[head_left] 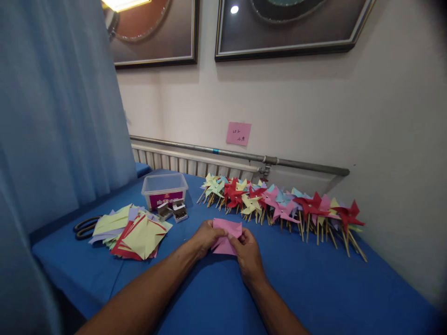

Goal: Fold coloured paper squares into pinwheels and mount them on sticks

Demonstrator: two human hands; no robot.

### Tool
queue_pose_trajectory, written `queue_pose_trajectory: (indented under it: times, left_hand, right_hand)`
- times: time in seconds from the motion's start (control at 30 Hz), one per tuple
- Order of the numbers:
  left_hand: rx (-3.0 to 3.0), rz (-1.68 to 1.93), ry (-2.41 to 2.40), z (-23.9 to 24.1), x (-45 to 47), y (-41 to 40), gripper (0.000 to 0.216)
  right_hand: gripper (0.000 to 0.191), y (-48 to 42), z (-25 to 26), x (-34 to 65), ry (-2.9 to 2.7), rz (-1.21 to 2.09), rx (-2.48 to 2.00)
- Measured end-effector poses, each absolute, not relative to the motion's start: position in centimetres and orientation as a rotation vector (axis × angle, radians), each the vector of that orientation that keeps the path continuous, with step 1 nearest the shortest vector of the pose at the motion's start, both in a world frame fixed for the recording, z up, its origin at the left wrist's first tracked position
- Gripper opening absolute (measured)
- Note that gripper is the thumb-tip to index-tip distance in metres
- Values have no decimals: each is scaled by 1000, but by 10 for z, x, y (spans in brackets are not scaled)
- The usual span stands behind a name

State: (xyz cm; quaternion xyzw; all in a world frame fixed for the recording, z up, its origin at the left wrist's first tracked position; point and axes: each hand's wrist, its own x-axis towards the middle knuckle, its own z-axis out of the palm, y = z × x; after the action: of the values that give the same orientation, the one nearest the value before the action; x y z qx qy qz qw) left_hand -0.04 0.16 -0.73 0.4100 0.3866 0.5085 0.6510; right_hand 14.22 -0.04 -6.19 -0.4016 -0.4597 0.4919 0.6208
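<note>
A pink paper sheet (227,225) is held above the blue-covered counter (209,298), nearer the wearer than the clear plastic tub (165,191) and to the right of it. The sheet's left side is pinched between the thumb and fingers of the left hand (206,238), and its right side is gripped in the same way by the right hand (248,253); the two thumbs are pressed on the face of the paper, their tips close together near its middle. In front of the tub, just beside its purple label (172,198), two small open boxes (180,216) are set down, the right one filled with small dark metal pieces (too tiny to be made out singly). A loose pile of cut paper (139,235) in yellow, red, green and lilac is spread in front of the tub and to its left, and farther left two black looped handles (81,228) are seen, their far end hidden by the paper. To the right of the tub, a long row of paper pinwheels (281,211) on thin sticks is laid out in red, pink, yellow, blue and green. Behind the tub, a radiator (181,164) is crossed by a grey pipe (195,148); above and to the right of the tub, a pink note (238,133) is fixed to the wall, marked with handwriting.
</note>
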Motion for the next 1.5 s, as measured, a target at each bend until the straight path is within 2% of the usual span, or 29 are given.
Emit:
queue_pose_trajectory:
  times: [0.47,0.67,1.23,1.43,1.5]
  left_hand:
    - [931,1132,942,-6,4,0,19]
    - [990,1079,909,-10,3,0,24]
    - [961,1118,910,-14,5,2,20]
    - [945,1128,883,-10,3,2,24]
    - [942,1131,886,-11,2,3,26]
  right_hand:
    - [40,-4,-56,138,-933,1192,-881]
    - [37,-4,-58,138,-893,1215,-879]
    - [42,-6,-52,138,-927,1213,-888]
    - [49,-6,-54,139,-914,1212,-877]
    - [45,-7,-53,139,-912,1239,-858]
